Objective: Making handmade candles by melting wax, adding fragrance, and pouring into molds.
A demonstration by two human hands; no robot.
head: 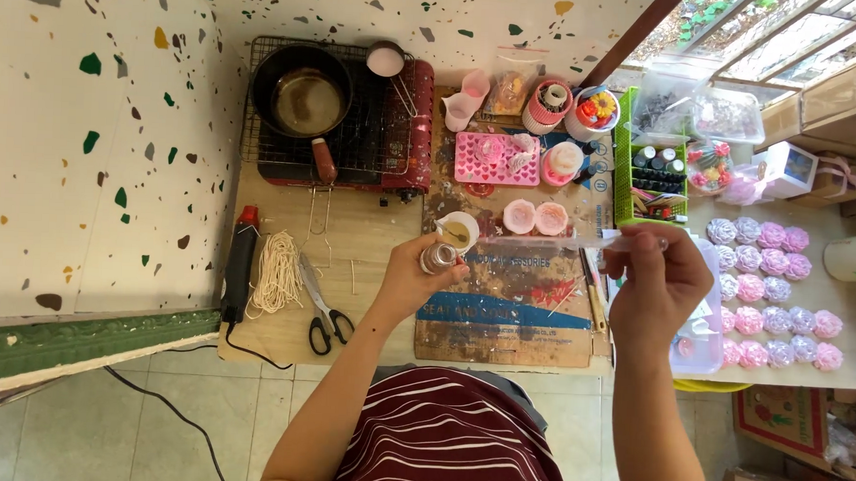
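The left hand [410, 280] is wrapped around a small glass bottle [438, 258], fingers closed on it, held above the cardboard sheet [501, 314]. The right hand [656, 282] pinches the end of a long clear pipette [551, 242], thumb and fingertips tight. The pipette lies level, its long axis running left to right, tip pointing toward the bottle and the small white cup [459, 230] of yellowish liquid just behind it. What's in the bottle is hard to tell, perhaps something pale. Behind sit two round pink moulds [535, 217] and a pink heart-patterned tray [496, 159]. Further left, a black pan [301, 92] holds melted brownish wax on a wire rack [365, 134]. Scissors [324, 308], a bundle of wicks [277, 273] and a glue gun [240, 258] lie left of the bottle. Rows of pink and lilac flower candles [772, 295] are at the right.
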